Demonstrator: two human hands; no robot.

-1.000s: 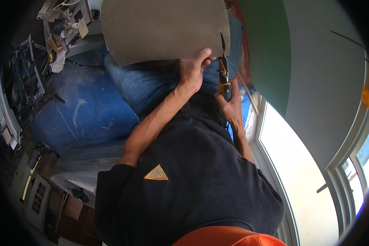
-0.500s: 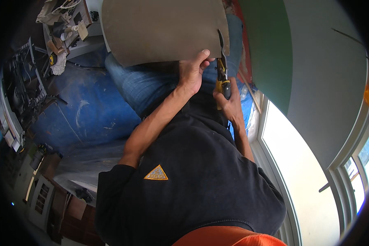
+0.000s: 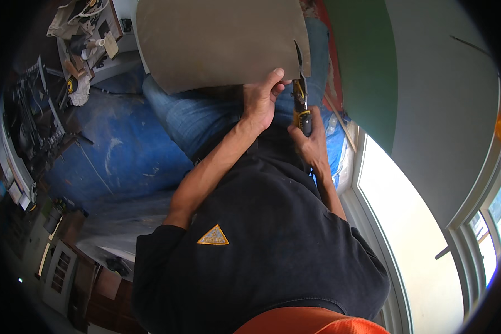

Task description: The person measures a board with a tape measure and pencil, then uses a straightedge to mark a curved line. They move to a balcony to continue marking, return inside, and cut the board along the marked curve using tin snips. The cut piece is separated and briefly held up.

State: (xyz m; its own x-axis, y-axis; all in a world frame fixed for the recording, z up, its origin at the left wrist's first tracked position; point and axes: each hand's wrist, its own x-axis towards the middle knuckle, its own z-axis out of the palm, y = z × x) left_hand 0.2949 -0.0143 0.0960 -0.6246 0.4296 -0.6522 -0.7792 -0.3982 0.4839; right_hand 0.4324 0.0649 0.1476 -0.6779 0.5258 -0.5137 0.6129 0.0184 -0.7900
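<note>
A large brown-grey sheet (image 3: 217, 44), stiff and slightly curved, lies over my jeans-clad legs at the top of the view. My left hand (image 3: 261, 100) grips its near edge, the thumb flat on top and the fingers folded underneath. Close to the sheet's right edge, a pair of snips (image 3: 300, 94) with black and yellow handles points away from me. Its dark jaws are at a slit running up from the near edge, leaving a narrow strip to the right. My right hand (image 3: 312, 139) is wrapped around the handles; part of the grip is hidden by the palm.
A blue sheet-covered surface (image 3: 117, 150) spreads at left. Beyond it stand a cluttered shelf (image 3: 94, 50) and a dark metal frame (image 3: 36, 106). On the right are a green and grey panel (image 3: 367, 67) and a bright window (image 3: 406, 222). A thin wooden stick (image 3: 341, 122) lies near my right hand.
The snips and right hand have shifted very slightly, and less of the yellow handle shows below the thumb. My left hand keeps its hold on the sheet.
</note>
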